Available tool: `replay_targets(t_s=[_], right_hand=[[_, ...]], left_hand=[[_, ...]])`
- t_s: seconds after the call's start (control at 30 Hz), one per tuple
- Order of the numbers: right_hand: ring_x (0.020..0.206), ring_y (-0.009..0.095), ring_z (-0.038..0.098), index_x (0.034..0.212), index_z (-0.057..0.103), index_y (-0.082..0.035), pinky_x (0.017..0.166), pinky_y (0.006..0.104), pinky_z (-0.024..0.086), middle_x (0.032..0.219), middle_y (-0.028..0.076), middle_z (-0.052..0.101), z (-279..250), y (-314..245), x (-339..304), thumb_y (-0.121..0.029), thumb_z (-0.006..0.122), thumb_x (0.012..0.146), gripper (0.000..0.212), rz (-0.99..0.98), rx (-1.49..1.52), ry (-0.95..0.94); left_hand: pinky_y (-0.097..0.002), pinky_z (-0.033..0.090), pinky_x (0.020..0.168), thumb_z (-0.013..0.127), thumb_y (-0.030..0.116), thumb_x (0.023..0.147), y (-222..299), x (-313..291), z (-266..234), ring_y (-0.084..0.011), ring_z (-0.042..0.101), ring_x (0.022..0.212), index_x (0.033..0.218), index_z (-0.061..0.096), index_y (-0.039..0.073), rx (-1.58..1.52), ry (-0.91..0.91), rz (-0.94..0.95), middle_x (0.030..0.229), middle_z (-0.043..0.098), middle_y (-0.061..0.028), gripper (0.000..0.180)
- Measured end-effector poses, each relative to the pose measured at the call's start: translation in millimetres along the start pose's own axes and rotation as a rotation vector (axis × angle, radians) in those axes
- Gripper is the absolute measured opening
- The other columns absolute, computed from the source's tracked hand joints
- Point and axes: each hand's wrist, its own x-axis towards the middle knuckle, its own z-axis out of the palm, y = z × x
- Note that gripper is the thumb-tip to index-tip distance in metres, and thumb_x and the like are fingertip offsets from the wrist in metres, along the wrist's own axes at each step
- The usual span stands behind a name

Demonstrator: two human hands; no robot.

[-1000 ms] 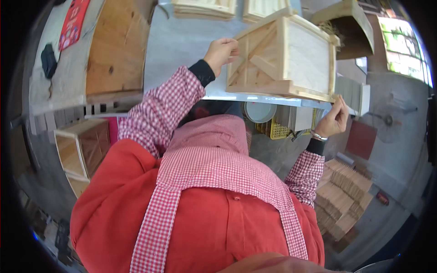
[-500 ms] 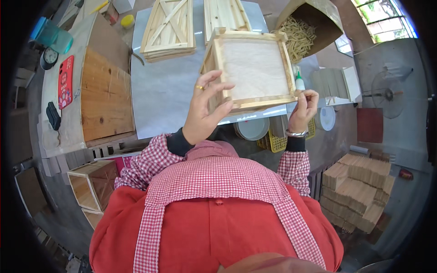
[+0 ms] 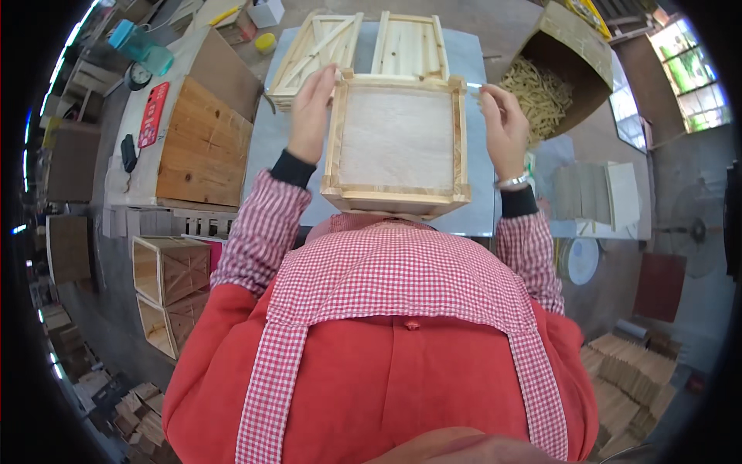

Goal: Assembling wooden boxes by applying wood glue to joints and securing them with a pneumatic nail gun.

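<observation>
A square wooden box (image 3: 398, 139) with a pale panel set in a light wood frame stands in front of me at the near edge of the table. My left hand (image 3: 311, 112) lies along its left side, fingers together at the far left corner and the thumb mostly hidden. Just off the far right corner is my right hand (image 3: 504, 127), its thumb and forefinger drawn together. Whatever may be between those fingertips is too small to make out. Behind the box lie a stack of slatted panels with diagonal braces (image 3: 325, 46) and a plain slatted panel (image 3: 410, 48).
At the right, a tipped cardboard box (image 3: 568, 69) holds many small wood pieces (image 3: 537, 97). Grey sheets (image 3: 580, 193) stand beyond my right wrist. On the left, a wooden cabinet (image 3: 201, 139) carries a red box (image 3: 153, 114) and a blue bottle (image 3: 143, 46). Finished-looking crates (image 3: 170, 271) are stacked below.
The box has turned to sit square before me and come nearer. My left hand moved from its near left corner to the far left one; my right hand went from near right to far right.
</observation>
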Motion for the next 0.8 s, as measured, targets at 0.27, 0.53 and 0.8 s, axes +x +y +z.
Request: replay_targets(t_s=[0.27,0.53,0.8], right_hand=[[0.062,0.004,0.05,0.076,0.058,0.001,0.057,0.0212,0.042,0.067,-0.001,0.057,44.5,36.7,29.8,-0.014,0.063,0.089,0.02,0.082,0.123,0.028],[0.06,0.006,0.048,0.076,0.055,0.0,0.056,0.0234,0.042,0.066,0.001,0.056,49.0,40.8,27.3,-0.014,0.064,0.088,0.021,0.056,0.192,0.083],[0.061,0.007,0.049,0.089,0.06,0.001,0.055,0.0227,0.042,0.073,0.0,0.057,36.7,33.5,23.1,-0.018,0.063,0.09,0.019,-0.195,-0.018,0.007]], left_hand=[[-0.025,0.045,0.08,0.04,0.024,0.101,-26.2,49.7,4.0,-0.011,0.059,0.082,0.093,0.066,-0.003,0.185,-0.024,-0.005,0.087,0.066,-0.0043,0.038],[-0.0277,0.046,0.084,0.037,0.023,0.102,-19.0,24.6,9.0,-0.0138,0.06,0.088,0.094,0.065,-0.004,0.03,-0.062,-0.025,0.093,0.067,-0.0094,0.039],[-0.0271,0.044,0.086,0.035,0.025,0.102,-23.5,27.3,-5.4,-0.0142,0.06,0.091,0.095,0.066,-0.003,0.13,-0.083,0.013,0.095,0.068,-0.0099,0.043]])
